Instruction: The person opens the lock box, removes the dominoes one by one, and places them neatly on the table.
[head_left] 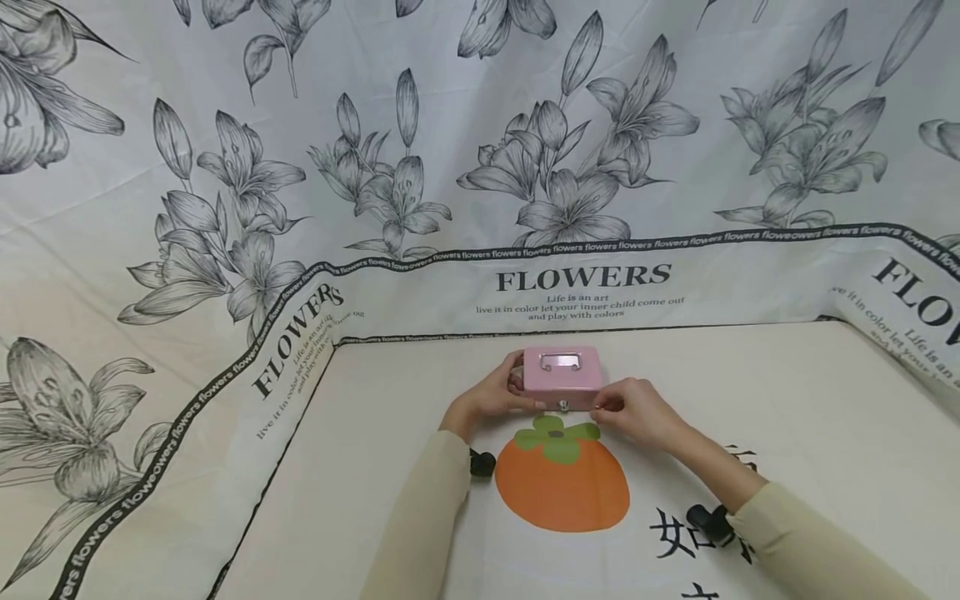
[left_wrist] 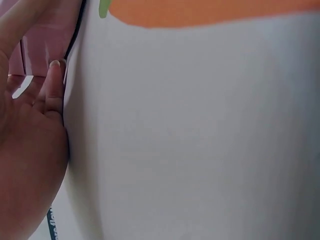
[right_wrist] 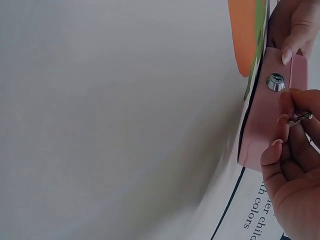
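Fingers [right_wrist: 271, 154] of mine on both sides of the pink box [head_left: 558, 381].

With my left hand [head_left: 491, 398] I hold the box by its side, fingers curled and thumb [right_wrist: 287, 54] on the front; I think that stops it sliding. My right hand [head_left: 637, 410] pinches a shiny metal bit [right_wrist: 301, 119] in its fingertips, maybe a key, too small to tell. The lock [right_wrist: 275, 82] is between my two hands and faces me, I guess so I can see and reach it. The handle [head_left: 561, 361] is on top, a bit past my fingertips. Nearer me than my fingers is an orange fruit picture [head_left: 562, 492].
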